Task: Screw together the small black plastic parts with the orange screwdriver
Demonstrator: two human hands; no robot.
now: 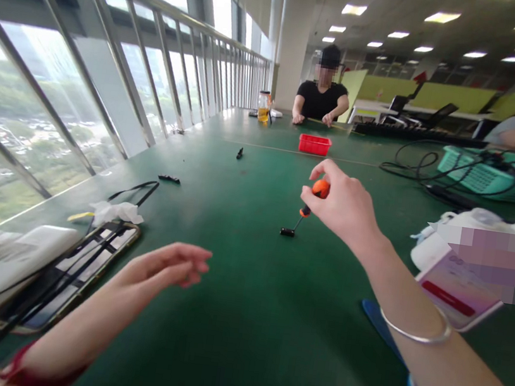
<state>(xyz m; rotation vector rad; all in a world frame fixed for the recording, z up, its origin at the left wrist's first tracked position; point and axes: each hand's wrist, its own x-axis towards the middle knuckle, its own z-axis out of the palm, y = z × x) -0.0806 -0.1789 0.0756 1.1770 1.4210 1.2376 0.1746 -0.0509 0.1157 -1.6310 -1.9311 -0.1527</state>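
On the green tabletop (217, 341), an orange-handled screwdriver (320, 188) leans with its tip at a small black part (287, 232); actual contact is hard to confirm. The right hand (346, 207) grips the handle; the left hand (167, 271) hangs loose, seemingly holding nothing. Unbraced, the part could skid or twist under sideways pressure. A low sweep of the right forearm (409, 288) could nudge the blue object (375, 316) beneath it.

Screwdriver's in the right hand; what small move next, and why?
I'd probably bring the left hand over to steady the small black part: the right hand holds the orange-and-black screwdriver with its tip seemingly at that part, which lies on the green table with no hand on it, while the left hand looks empty.
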